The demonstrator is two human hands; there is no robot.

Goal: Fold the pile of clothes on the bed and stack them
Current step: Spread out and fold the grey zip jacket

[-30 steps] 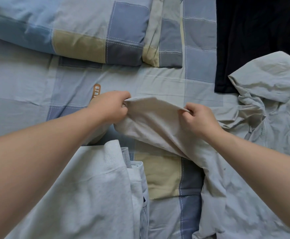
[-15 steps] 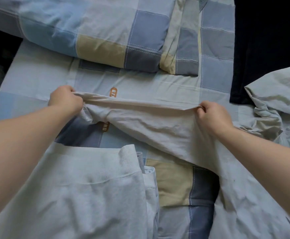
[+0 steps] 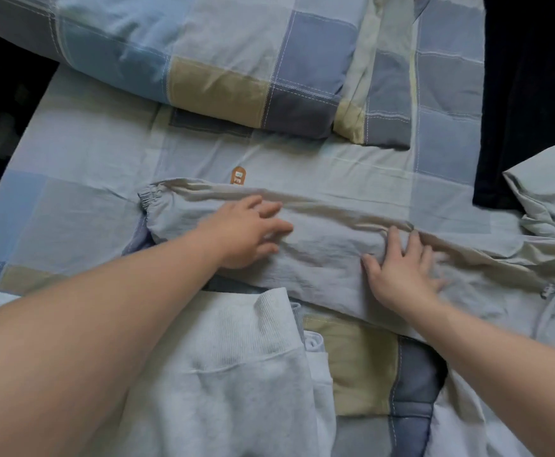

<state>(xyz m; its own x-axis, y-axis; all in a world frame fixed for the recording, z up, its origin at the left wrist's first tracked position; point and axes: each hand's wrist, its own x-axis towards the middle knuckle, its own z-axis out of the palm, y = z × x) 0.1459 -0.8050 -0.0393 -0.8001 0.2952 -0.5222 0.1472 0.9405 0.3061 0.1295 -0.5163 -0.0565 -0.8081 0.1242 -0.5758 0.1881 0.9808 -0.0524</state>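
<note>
A pale grey jacket sleeve (image 3: 322, 245) with an elastic cuff lies stretched flat across the checked bed sheet (image 3: 81, 179), cuff pointing left. My left hand (image 3: 246, 232) rests on it with fingers spread, near the cuff end. My right hand (image 3: 401, 268) presses flat on the sleeve further right. The rest of the jacket, with its hood (image 3: 546, 189), is bunched at the right. A white sweatshirt (image 3: 210, 384) with a ribbed hem lies near me, partly under my left forearm.
A checked pillow (image 3: 177, 57) lies at the far side, with a second one (image 3: 388, 103) beside it. A dark garment (image 3: 530, 94) covers the far right of the bed. The bed's left edge (image 3: 16, 143) drops into shadow.
Both hands let go of the sleeve edge they were pinching and pulling apart. The sleeve now lies flat and both palms are laid on it.
</note>
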